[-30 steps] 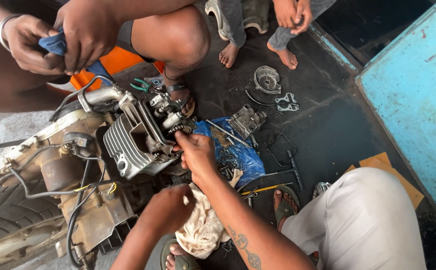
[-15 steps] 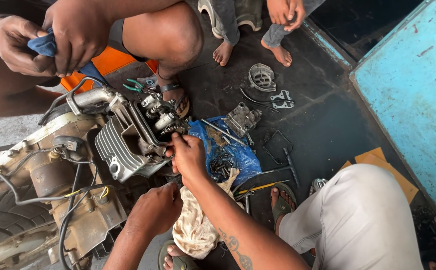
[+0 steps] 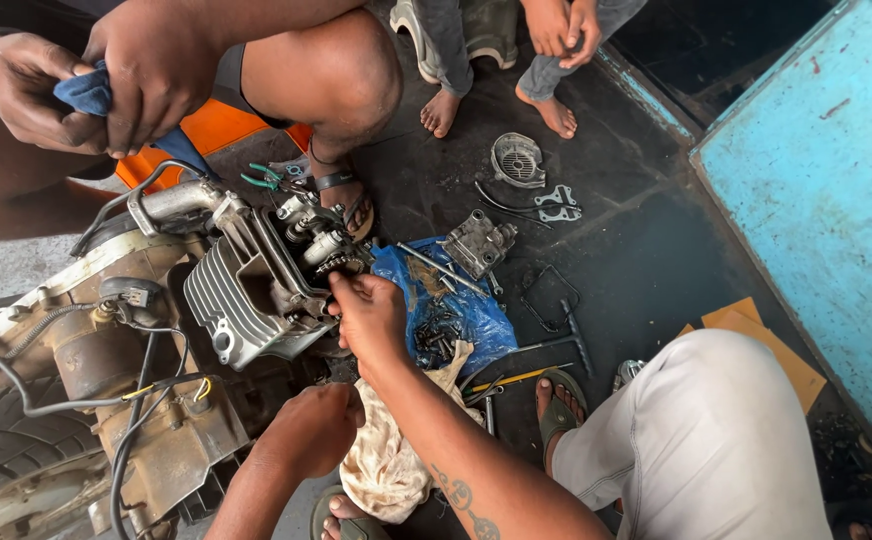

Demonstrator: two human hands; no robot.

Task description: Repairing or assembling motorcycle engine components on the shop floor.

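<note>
Right fingers: my right hand has its fingers pinched on the small sprocket at the open end of the engine cylinder.
Left fingers: my left hand is curled low by the engine case; spread or pressed together, I cannot tell.
Step, as I judge: seating the sprocket.
Next move needs: a steady, square push.
Cylinder axis: lies flat, open end towards the blue sheet on the floor.
Nearby: pale rag; another person's hands hold a blue cloth.
</note>
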